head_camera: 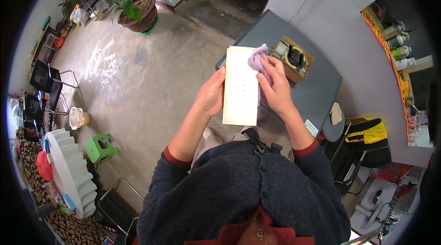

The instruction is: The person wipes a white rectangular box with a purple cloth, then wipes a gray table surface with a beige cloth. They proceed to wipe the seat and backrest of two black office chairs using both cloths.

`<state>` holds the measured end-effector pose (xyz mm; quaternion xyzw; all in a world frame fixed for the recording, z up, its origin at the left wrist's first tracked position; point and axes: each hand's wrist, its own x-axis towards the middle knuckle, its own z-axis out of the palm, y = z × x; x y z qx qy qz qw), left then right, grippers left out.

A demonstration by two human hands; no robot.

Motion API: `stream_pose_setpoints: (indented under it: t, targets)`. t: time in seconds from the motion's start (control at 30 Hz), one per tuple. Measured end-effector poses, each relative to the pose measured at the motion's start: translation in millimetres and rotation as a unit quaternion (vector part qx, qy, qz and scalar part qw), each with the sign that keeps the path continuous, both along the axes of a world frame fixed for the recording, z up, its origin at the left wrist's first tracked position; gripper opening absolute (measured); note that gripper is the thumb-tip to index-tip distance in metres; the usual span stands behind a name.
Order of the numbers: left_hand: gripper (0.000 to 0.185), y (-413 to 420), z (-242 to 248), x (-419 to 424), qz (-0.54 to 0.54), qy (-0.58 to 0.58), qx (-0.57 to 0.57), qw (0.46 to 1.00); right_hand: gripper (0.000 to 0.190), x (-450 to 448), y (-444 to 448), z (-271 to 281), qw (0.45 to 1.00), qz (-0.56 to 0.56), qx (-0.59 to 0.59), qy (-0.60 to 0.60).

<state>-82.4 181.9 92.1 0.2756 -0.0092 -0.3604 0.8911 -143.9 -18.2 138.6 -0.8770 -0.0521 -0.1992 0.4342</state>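
A cream-coloured flat rectangular item, perhaps a booklet or envelope (240, 86), is held upright in front of me and bears some writing. Its left edge is gripped by my left hand (213, 93). My right hand (276, 84) holds a lilac cloth (259, 59) against its upper right edge. Part of the cloth hangs down behind that edge. Just right of my right hand, an open cardboard box (293, 59) stands on a dark grey table (315, 91); a roll of tape and a black object show in it.
Left on the floor stand a green plastic stool (100, 147), a wastebasket (79, 118), black chairs (44, 81) and a round table with a white cloth (74, 176). A potted plant (144, 12) stands near the doorway. Another black chair with a yellow-and-black bag (375, 131) is at right.
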Motion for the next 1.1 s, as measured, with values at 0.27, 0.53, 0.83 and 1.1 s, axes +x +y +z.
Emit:
stream_pose_setpoints:
  t: [0.27, 0.53, 0.83, 1.1]
  targets:
    - [0.064, -7.3, -13.8, -33.1, -0.032, 0.108, -0.123, 0.986, 0.041, -9.5, 19.4, 7.0, 0.998, 0.033, -0.043, -0.011]
    - [0.075, 2.1, 2.4, -23.8, -0.063, 0.052, -0.178, 0.981, 0.037, 23.6, 21.4, 32.9, 0.971, -0.013, -0.201, -0.130]
    - [0.067, 15.7, -7.7, 9.0, -0.050, 0.051, -0.191, 0.979, 0.036, -32.2, 64.4, 21.4, 0.948, 0.253, -0.177, -0.070]
    - [0.060, -4.4, 6.9, -7.8, -0.037, 0.040, -0.161, 0.985, 0.037, 47.9, 29.7, 41.1, 0.951, 0.005, -0.276, -0.141]
